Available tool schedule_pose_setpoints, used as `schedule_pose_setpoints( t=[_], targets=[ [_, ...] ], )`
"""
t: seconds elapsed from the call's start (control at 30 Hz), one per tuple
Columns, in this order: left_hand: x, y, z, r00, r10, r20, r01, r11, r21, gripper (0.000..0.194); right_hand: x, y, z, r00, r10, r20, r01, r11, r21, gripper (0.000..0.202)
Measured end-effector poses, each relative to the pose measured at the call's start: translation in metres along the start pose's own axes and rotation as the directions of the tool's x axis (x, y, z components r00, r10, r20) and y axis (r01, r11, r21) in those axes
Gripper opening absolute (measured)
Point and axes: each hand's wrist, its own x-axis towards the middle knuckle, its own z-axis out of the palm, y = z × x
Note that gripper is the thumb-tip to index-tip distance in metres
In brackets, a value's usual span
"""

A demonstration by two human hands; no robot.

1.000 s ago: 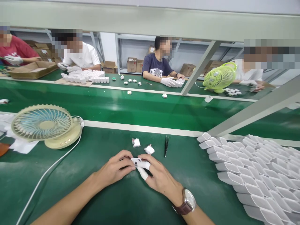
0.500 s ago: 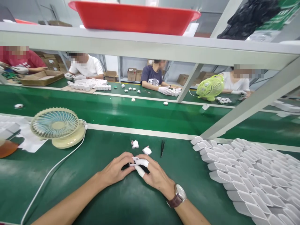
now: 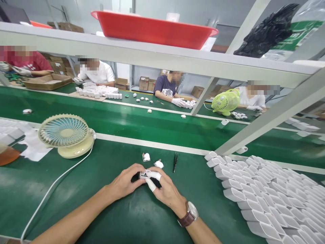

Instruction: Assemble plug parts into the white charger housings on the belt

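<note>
Between both hands is a small white plastic housing [image 3: 143,175] with a dark opening facing up. My left hand [image 3: 128,180] grips its left side between thumb and fingers. My right hand [image 3: 165,186], with white covers on thumb and forefinger, pinches the right side; a watch is on that wrist. What the covered fingertips press inside the opening is partly hidden. Just beyond lie two small white parts, one on the left [image 3: 146,157] and another on the right [image 3: 159,164]. A pair of dark tweezers [image 3: 175,162] lies to the right of them.
Many white housings [image 3: 264,193] stand in rows at the right. A beige fan [image 3: 66,134] with a white cable is at the left. Behind runs a green conveyor belt [image 3: 119,124] carrying small parts. Overhead, a shelf holds a red tray [image 3: 152,32]. Several co-workers sit across.
The housing has tipped so its dark opening shows more. Both hands stay around it, nearly in place. The camera view has shifted slightly.
</note>
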Motion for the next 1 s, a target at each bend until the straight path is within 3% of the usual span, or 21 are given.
schedule_pose_setpoints(
  t=[0.13, 0.33, 0.5, 0.57, 0.67, 0.8, 1.0],
  targets=[
    [-0.001, 0.000, 0.001, 0.987, -0.160, 0.015, 0.161, 0.987, -0.022, 0.025, 0.004, -0.004, -0.001, 1.000, 0.019, 0.001, -0.019, 1.000, 0.020, 0.031],
    [-0.004, 0.000, 0.003, 0.990, -0.137, 0.044, 0.139, 0.989, -0.055, 0.029, 0.002, 0.001, 0.002, 0.996, 0.068, 0.051, -0.071, 0.995, 0.068, 0.029],
    [0.002, 0.008, 0.006, 0.986, -0.166, -0.034, 0.139, 0.906, -0.399, 0.063, -0.002, 0.009, 0.011, 0.953, 0.302, 0.026, -0.293, 0.895, 0.337, 0.029],
    [0.004, 0.011, 0.009, 0.973, -0.226, -0.036, 0.172, 0.826, -0.536, 0.062, -0.002, 0.009, 0.012, 0.920, 0.386, 0.067, -0.378, 0.831, 0.408, 0.033],
    [0.006, 0.013, 0.013, 0.933, -0.359, -0.012, 0.272, 0.729, -0.628, 0.057, -0.002, 0.005, 0.008, 0.903, 0.411, 0.128, -0.425, 0.806, 0.411, 0.040],
    [0.006, 0.010, 0.016, 0.891, -0.454, 0.023, 0.354, 0.661, -0.662, 0.056, -0.001, 0.003, 0.003, 0.881, 0.422, 0.215, -0.474, 0.770, 0.428, 0.050],
    [0.004, 0.005, 0.017, 0.857, -0.512, 0.053, 0.438, 0.671, -0.598, 0.058, -0.001, 0.005, 0.007, 0.831, 0.474, 0.290, -0.555, 0.686, 0.471, 0.064]
  ],
)
